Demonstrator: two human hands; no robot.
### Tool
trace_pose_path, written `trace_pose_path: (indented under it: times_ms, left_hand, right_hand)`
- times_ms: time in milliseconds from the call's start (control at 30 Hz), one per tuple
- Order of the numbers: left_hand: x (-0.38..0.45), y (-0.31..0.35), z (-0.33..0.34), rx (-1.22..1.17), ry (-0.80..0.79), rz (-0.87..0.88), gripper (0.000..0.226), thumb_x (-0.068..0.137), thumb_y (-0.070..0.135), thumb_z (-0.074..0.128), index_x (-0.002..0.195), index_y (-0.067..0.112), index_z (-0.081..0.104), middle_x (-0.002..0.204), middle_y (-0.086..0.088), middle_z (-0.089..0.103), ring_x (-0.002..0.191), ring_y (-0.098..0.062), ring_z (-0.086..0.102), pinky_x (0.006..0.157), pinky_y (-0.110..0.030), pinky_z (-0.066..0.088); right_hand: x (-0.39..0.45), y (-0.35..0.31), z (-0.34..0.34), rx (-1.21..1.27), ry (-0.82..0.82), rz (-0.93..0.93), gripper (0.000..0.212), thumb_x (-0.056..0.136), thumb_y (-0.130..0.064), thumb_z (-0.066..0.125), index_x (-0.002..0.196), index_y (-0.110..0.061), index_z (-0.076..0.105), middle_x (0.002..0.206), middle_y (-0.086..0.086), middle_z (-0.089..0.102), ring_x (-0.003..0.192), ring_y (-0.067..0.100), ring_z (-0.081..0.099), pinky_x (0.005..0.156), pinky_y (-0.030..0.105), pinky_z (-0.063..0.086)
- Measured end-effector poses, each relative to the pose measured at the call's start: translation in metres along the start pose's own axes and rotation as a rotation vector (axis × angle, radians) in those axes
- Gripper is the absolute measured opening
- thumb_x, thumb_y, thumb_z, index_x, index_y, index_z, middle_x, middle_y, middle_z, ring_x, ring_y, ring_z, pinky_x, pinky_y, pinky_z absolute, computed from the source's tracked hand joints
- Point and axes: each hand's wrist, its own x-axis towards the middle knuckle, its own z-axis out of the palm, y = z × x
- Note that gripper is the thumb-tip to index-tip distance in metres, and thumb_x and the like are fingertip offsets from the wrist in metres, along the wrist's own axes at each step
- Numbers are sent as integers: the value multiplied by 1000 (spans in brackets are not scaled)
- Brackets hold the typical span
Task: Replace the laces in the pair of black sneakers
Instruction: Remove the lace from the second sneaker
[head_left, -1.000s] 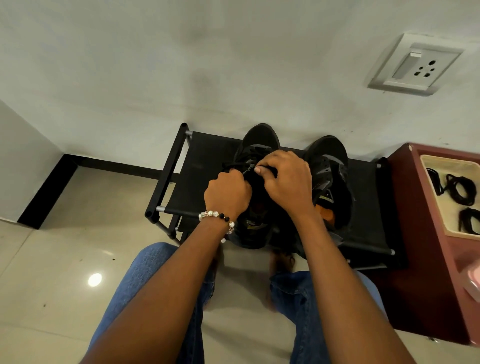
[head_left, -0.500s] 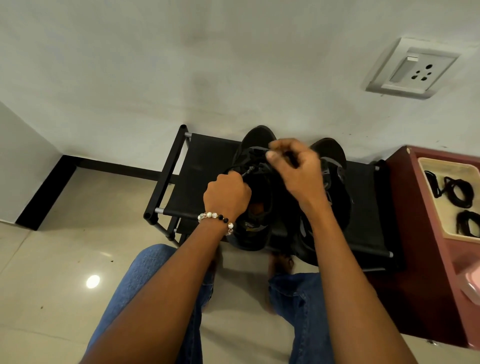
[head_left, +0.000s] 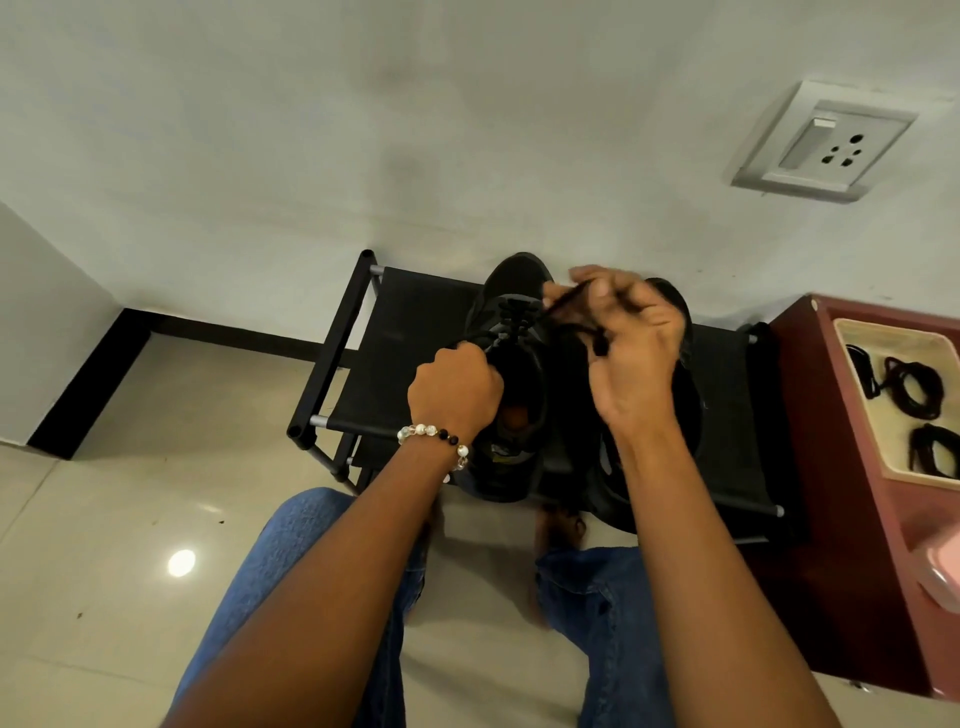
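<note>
Black lace (head_left: 563, 304) in right hand (head_left: 631, 353), above left sneaker (head_left: 511, 374).

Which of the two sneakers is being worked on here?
The left sneaker: the left hand grips its side and the right hand pulls its lace. The right sneaker lies mostly hidden behind the right hand.

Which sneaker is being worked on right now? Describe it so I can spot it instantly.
Find the black shoe rack against the wall, left of the maroon cabinet. Two black sneakers sit on it; it is the left sneaker, which the left hand grips. Only its lace runs up into the right hand.
</note>
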Motion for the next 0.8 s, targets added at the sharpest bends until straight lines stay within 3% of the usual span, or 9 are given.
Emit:
trace_pose_path:
  times_ms: [67,133,233,333,433,533,667,733,800]
  left_hand:
    - [1,-1,0,1,2,-8,27,98,26,42,99,3,57,84,-8,51,73,-32,52,60,-33,36]
    - [2,-2,1,-1,7,-13,27,98,27,42,98,4,57,83,-7,49,70,-29,48,59,-32,36]
    - [2,-2,1,-2,9,-13,24,98,27,42,91,7,53,81,-6,49,68,-26,47,57,-31,36]
    - [1,-1,1,4,19,-14,22,98,26,42,84,10,47,77,-5,48,56,-19,40,49,-27,29]
    - [1,-1,0,8,17,-8,23,98,27,42,87,9,51,79,-6,50,59,-21,44,51,-27,32]
    - [3,-2,0,9,0,-10,24,97,29,45,90,8,54,79,-6,51,63,-24,48,56,-29,37]
    - [5,-3,-4,12,-50,-14,29,92,38,54,92,9,56,82,-7,56,68,-27,56,58,-31,44]
    - [7,-4,-9,16,-81,-10,37,89,47,58,92,11,57,79,-4,56,69,-26,58,58,-31,45]
    - [9,-6,-15,20,-98,-4,45,84,58,61,88,13,58,74,-2,57,66,-22,60,57,-30,48]
  right_hand:
    - [5,-16,-9,404,56,69,16,98,-8,47,88,-10,58,81,10,66,59,21,61,63,32,51]
    - [11,-24,-23,465,104,44,11,96,-10,49,87,-13,55,72,7,61,50,15,43,55,27,40]
    - [10,-19,-33,85,150,49,15,98,-7,49,89,-11,60,64,4,55,49,11,35,47,24,31]
    - [8,-7,-29,-324,116,73,12,96,-8,56,90,-9,66,64,3,58,52,10,43,47,23,36]
    - [10,5,-24,-678,97,136,15,94,-13,61,81,-13,68,64,0,65,54,7,56,57,28,48]
    - [10,15,-25,-1001,14,172,19,94,-19,61,79,-11,71,71,2,69,67,16,64,69,32,54]
    - [9,19,-25,-1549,-11,45,26,94,-24,59,87,0,67,83,15,67,83,33,63,77,42,54]
    - [7,14,-22,-1680,26,-48,28,94,-26,59,81,-2,64,80,15,64,80,36,62,72,44,54]
    - [6,7,-17,-1602,-27,-94,28,92,-28,60,76,-6,62,73,9,62,72,29,62,65,37,52]
